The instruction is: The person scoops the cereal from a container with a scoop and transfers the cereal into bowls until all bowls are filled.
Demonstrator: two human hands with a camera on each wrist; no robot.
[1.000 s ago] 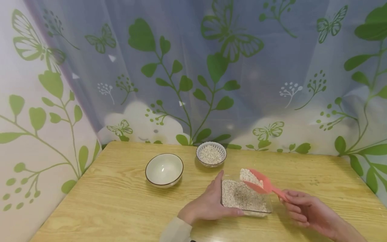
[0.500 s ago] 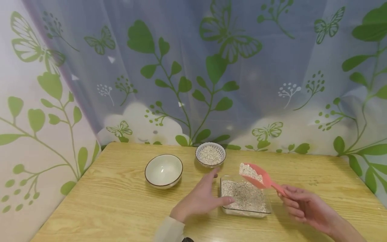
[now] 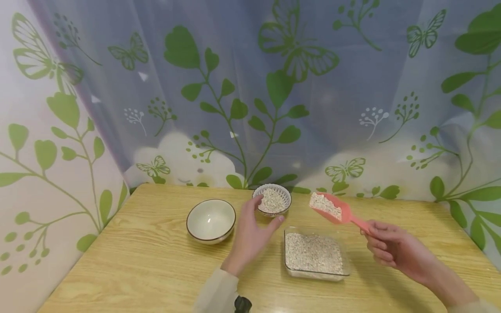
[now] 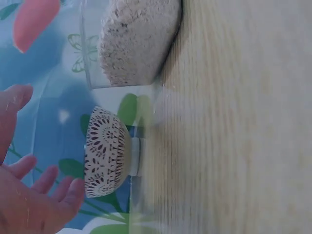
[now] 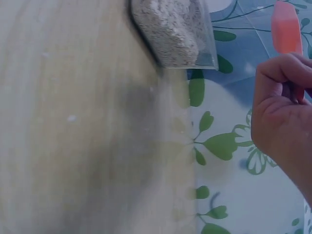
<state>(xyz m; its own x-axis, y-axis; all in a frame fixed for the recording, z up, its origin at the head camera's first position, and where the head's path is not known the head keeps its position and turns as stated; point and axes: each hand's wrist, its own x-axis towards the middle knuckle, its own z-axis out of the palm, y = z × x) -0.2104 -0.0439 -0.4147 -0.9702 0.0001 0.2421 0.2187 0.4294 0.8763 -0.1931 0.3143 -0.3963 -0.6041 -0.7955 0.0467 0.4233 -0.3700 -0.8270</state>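
My right hand (image 3: pixel 395 248) grips the handle of a pink scoop (image 3: pixel 344 211), which is heaped with pale oat flakes (image 3: pixel 325 205). The scoop is held in the air behind a glass container (image 3: pixel 317 274) of oats. Near the small patterned bowl (image 3: pixel 290 204), which holds more oats, my left hand (image 3: pixel 250 237) is spread, its thumb apart from the fingers. In the left wrist view the fingertips (image 4: pixel 73 190) come close to the patterned bowl's side; whether they touch it I cannot tell. In the right wrist view, curled fingers hide part of the scoop's handle.
A larger cream bowl (image 3: pixel 211 220) with a dark rim stands to the left of my left hand, with nothing seen inside. All of it stands on a wooden table (image 3: pixel 137 261). A printed curtain (image 3: pixel 219 87) hangs right behind the table's back edge.
My left hand has let go of the glass container and moved left and back to the patterned bowl. My right hand has raised the loaded scoop from above the container.
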